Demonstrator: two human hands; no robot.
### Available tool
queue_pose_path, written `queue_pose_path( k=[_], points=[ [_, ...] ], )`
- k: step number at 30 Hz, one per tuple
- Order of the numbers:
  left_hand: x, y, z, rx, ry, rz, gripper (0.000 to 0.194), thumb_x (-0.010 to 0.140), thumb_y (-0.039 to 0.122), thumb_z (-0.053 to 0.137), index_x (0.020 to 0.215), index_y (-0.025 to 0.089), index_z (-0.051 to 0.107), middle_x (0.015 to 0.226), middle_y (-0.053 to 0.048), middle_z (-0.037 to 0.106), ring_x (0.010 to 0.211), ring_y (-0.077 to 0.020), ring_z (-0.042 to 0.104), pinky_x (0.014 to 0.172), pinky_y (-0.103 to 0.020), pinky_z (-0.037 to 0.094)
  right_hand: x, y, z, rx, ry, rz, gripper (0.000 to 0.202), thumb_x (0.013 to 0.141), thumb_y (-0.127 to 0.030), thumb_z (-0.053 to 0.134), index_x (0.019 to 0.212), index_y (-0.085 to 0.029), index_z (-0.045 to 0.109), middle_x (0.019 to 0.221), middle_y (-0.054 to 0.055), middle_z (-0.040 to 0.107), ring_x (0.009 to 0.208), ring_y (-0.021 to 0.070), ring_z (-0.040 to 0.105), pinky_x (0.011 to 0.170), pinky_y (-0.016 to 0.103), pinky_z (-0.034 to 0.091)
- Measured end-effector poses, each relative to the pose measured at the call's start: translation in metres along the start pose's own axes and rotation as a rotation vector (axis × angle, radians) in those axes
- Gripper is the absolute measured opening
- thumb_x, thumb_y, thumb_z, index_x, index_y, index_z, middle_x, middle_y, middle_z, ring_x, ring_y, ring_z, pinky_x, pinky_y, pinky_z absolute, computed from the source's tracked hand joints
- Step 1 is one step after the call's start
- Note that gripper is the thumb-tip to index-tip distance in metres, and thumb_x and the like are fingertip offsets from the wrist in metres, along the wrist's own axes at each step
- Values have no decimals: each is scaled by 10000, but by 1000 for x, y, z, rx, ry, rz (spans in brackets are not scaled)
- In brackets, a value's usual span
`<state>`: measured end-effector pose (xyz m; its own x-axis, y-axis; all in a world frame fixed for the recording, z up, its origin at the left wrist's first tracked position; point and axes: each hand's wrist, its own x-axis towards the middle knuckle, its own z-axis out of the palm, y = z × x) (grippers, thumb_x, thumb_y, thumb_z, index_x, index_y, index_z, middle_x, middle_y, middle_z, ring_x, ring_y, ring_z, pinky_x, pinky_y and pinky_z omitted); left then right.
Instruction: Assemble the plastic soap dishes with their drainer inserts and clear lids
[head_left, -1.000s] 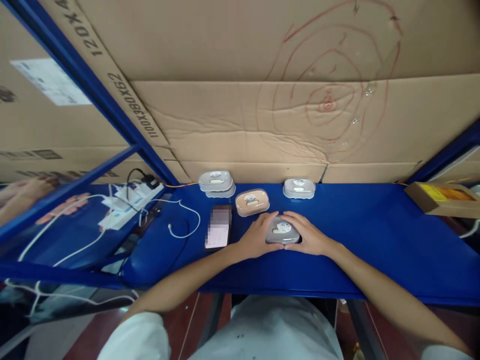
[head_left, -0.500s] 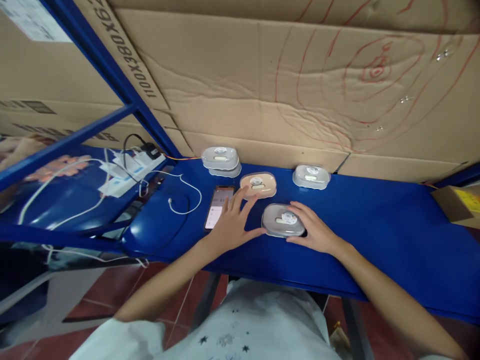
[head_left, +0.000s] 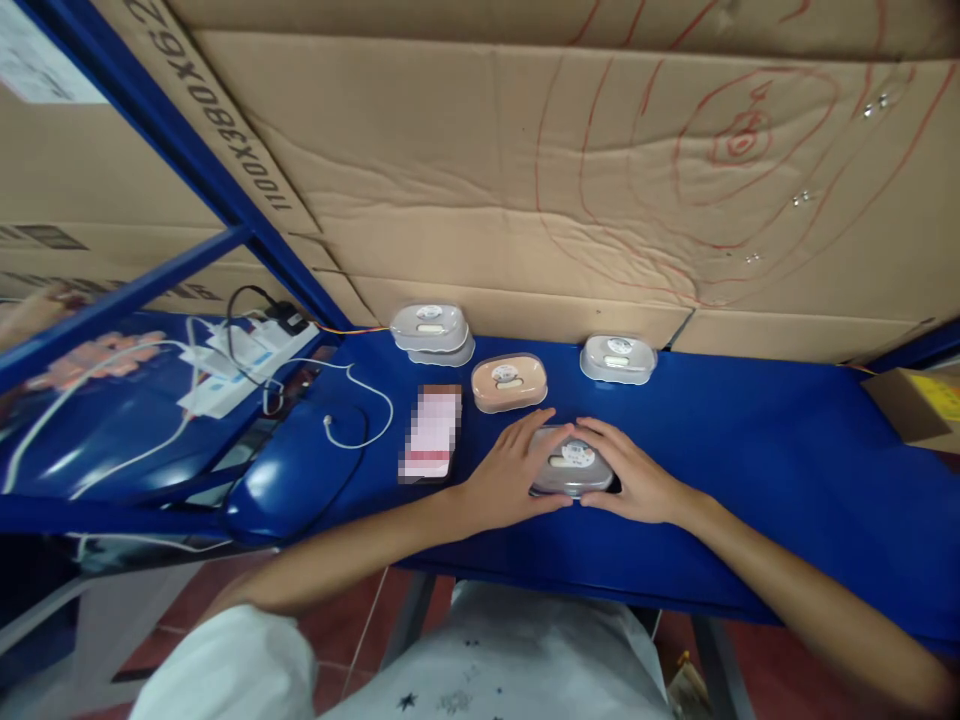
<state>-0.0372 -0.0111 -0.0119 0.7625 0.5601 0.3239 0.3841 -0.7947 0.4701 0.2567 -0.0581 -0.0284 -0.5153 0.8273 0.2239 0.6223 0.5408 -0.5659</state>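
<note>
A grey oval case with a clear cover and a round label point(head_left: 571, 462) lies on the blue table point(head_left: 787, 450), close to its front edge. My left hand point(head_left: 517, 470) is wrapped round the case's left side, thumb at the near edge and fingers at the far edge. On the right side my right hand point(head_left: 634, 470) grips the same case in the same way. Just beyond my left hand sits a peach oval case point(head_left: 510, 384). A phone point(head_left: 431, 433), its screen pixelated, lies left of my left hand.
Two stacked grey cases point(head_left: 431, 330) stand at the back left, another grey case point(head_left: 619, 358) at the back. A power strip point(head_left: 240, 365) with white cables lies left. Cardboard point(head_left: 450, 150) rises behind; a box point(head_left: 911, 405) sits at right.
My left hand has moved right, away from the phone and peach case, and closed on the grey case. My right hand stays on that case. The view has shifted slightly.
</note>
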Motion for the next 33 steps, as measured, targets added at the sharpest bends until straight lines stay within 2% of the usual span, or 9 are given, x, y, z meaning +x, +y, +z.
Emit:
queue_pose_path(
  k=[3, 6, 10, 15, 19, 23, 26, 29, 33],
  points=[
    [1, -10, 9, -160, 19, -54, 1136, 906, 531, 917, 1763, 280, 216, 1750, -255, 389, 1653, -435, 438, 1306, -696, 458, -2, 6, -7, 77, 64, -12, 880, 1022, -598, 749, 1746, -337, 323, 1765, 207, 442, 1654, 407, 468, 1287, 631, 513],
    [-2, -15, 9, -245, 33, -71, 1189, 875, 489, 952, 1758, 267, 187, 1736, -255, 398, 1652, -425, 441, 1325, -693, 443, -4, 18, -17, 29, 158, 58, 804, 1029, -559, 750, 1704, -348, 368, 1760, 203, 435, 1648, 414, 465, 1291, 683, 484],
    [-8, -14, 6, -222, -49, -92, 1119, 876, 331, 931, 1748, 237, 236, 1738, -247, 423, 1644, -420, 461, 1344, -658, 438, -5, 34, -23, -44, 305, 171, 760, 987, -544, 796, 1613, -326, 425, 1698, 212, 475, 1637, 431, 463, 1287, 727, 456],
    [-12, -8, 4, -167, -74, -106, 984, 919, 248, 836, 1727, 210, 276, 1725, -255, 446, 1637, -405, 469, 1322, -619, 465, -2, 43, -17, -48, 331, 298, 720, 965, -538, 796, 1558, -303, 463, 1695, 203, 472, 1636, 410, 463, 1307, 683, 447],
    [-10, -4, -3, -92, -131, -170, 941, 883, 258, 864, 1670, 226, 350, 1642, -244, 552, 1540, -433, 566, 1258, -699, 443, -4, 38, -21, -172, 287, 338, 644, 1033, -546, 716, 1585, -292, 502, 1776, 205, 411, 1683, 425, 395, 1340, 710, 376],
    [-9, -5, -4, -111, -107, -161, 920, 891, 276, 856, 1650, 243, 337, 1648, -251, 542, 1565, -427, 545, 1229, -645, 442, -8, 13, -32, -204, 254, 212, 649, 1126, -597, 525, 1714, -338, 428, 1864, 152, 321, 1737, 427, 302, 1369, 700, 322],
    [-11, -6, -1, -170, -37, -97, 959, 907, 302, 852, 1668, 264, 272, 1653, -254, 526, 1573, -426, 535, 1203, -614, 467, -7, -14, -30, -143, 38, -5, 978, 1013, -781, 629, 1804, -329, 271, 1843, 164, 381, 1676, 439, 425, 1327, 649, 432],
    [-13, -5, 1, -209, -5, -66, 1008, 916, 297, 854, 1697, 271, 218, 1645, -246, 533, 1567, -421, 541, 1203, -604, 482, -6, -32, -20, -228, -53, -105, 828, 1035, -642, 715, 1749, -346, 419, 1724, 139, 571, 1624, 407, 511, 1272, 623, 508],
    [-13, -4, -3, -211, -23, -79, 1072, 896, 271, 894, 1712, 290, 199, 1666, -245, 506, 1578, -432, 532, 1211, -617, 488, -5, -34, -13, -285, -1, -163, 621, 1067, -529, 717, 1620, -270, 605, 1550, 144, 724, 1578, 417, 557, 1183, 612, 579]
  ],
)
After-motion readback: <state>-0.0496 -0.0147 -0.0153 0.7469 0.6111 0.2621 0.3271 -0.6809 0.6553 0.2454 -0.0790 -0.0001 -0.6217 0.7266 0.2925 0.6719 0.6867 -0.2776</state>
